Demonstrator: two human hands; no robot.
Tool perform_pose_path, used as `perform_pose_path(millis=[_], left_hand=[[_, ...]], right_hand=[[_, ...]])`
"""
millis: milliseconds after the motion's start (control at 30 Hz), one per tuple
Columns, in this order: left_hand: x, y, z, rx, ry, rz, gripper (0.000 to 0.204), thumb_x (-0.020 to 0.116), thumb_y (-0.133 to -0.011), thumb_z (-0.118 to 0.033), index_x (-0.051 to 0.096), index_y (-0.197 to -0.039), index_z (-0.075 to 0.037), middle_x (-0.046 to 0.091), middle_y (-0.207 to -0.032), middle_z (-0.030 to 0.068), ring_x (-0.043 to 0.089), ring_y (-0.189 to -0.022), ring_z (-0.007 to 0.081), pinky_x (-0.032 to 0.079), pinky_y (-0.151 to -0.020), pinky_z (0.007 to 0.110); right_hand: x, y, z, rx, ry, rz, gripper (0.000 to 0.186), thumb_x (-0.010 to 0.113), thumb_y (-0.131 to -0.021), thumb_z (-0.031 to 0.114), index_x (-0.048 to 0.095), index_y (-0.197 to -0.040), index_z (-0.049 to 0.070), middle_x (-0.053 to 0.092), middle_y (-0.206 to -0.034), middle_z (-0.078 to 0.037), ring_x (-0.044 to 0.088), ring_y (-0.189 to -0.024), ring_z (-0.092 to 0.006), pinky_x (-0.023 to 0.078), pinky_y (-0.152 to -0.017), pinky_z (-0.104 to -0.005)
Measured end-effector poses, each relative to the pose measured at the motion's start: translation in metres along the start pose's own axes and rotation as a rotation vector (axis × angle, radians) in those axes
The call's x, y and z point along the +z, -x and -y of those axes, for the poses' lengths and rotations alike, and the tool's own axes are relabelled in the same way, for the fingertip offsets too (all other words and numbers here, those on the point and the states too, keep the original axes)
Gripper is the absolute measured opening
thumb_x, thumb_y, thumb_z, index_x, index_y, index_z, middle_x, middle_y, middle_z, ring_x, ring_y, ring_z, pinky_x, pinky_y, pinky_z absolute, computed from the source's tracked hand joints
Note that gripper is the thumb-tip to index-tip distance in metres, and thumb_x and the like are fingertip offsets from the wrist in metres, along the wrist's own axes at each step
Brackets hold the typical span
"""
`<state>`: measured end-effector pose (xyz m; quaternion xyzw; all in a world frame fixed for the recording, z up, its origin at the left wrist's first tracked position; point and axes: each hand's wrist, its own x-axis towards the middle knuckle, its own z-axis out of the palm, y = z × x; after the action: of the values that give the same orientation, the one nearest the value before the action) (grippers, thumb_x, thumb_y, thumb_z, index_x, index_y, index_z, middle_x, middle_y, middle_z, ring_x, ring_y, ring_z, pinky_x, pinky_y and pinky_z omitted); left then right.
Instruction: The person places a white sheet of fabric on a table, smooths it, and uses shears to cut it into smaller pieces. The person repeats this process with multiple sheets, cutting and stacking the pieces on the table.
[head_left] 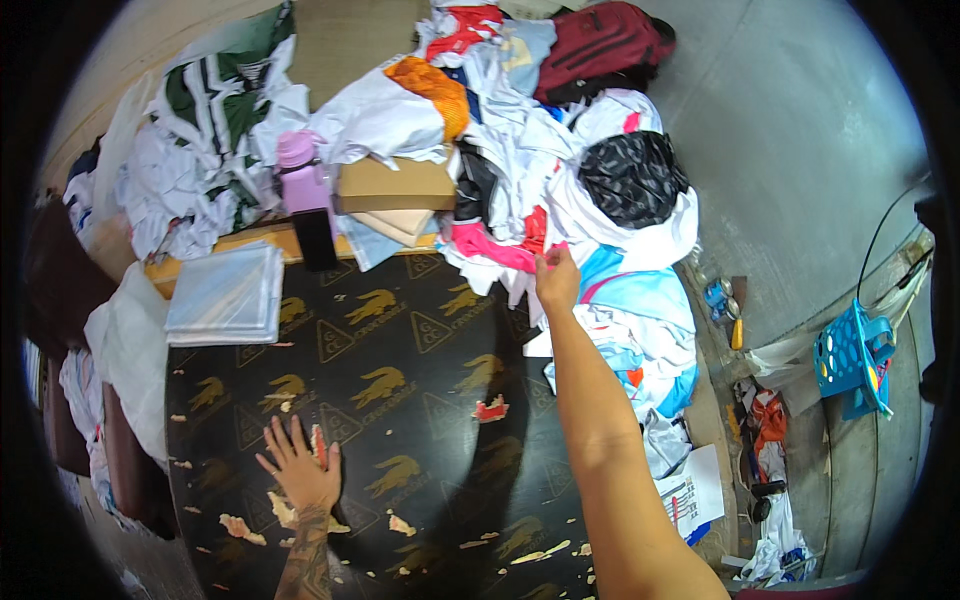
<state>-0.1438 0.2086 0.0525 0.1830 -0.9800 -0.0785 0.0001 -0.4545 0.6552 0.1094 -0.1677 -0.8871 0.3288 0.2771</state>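
One crumpled hot-pink cloth strip [495, 248]: lies at front edge of mostly white fabric pile [510, 130]. Right hand [557, 278] at its end, fingers curled, can't tell whether pinching. Left hand [303, 472] flat, fingers spread, released, on black gold-printed board [445, 345].

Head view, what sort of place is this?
Probably a garment workroom, judging by the heaped fabric, the black patterned tabletop strewn with small scraps, and the flat pale stack at its far left corner.

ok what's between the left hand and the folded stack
In the head view, between the left hand and the folded stack there is just the black board, with gold print and small scraps on it.
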Motion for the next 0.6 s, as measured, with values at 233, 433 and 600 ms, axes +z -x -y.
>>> perform_pose_path(millis=[233,433,600], left_hand=[[0.01,0.002,0.001,0.027,-0.012,-0.088,0.085,0.063,-0.098,-0.051,0.035,-0.169,-0.015,0.021,-0.179,0.0161,0.013,-0.167,0.0387,0.006,-0.129,0.071],[0.006,-0.002,0.002,-0.02,-0.011,0.005,0.085,0.064,-0.097,-0.05,0.034,-0.169,-0.015,0.021,-0.179,0.0158,0.014,-0.167,0.0388,0.005,-0.129,0.07],[0.006,0.007,0.003,0.052,0.059,-0.107,0.087,0.065,-0.096,-0.051,0.034,-0.168,-0.011,0.02,-0.179,0.018,0.013,-0.166,0.0399,0.003,-0.129,0.07]], right_hand=[[-0.106,-0.043,-0.077,-0.14,0.38,-0.086,0.053,0.082,-0.09,0.023,0.065,-0.136,0.003,0.071,-0.131,-0.02,0.067,-0.122,-0.0396,0.051,-0.106,-0.0463],[-0.118,-0.1,-0.063,-0.065,0.25,0.209,0.081,0.083,-0.089,0.022,0.044,-0.154,-0.007,0.064,-0.144,-0.027,0.06,-0.136,-0.045,0.049,-0.113,-0.0483],[-0.123,-0.055,-0.02,-0.369,0.598,-0.044,0.052,0.076,-0.092,0.018,0.06,-0.138,0.002,0.068,-0.132,-0.026,0.065,-0.119,-0.0512,0.053,-0.107,-0.0476]])
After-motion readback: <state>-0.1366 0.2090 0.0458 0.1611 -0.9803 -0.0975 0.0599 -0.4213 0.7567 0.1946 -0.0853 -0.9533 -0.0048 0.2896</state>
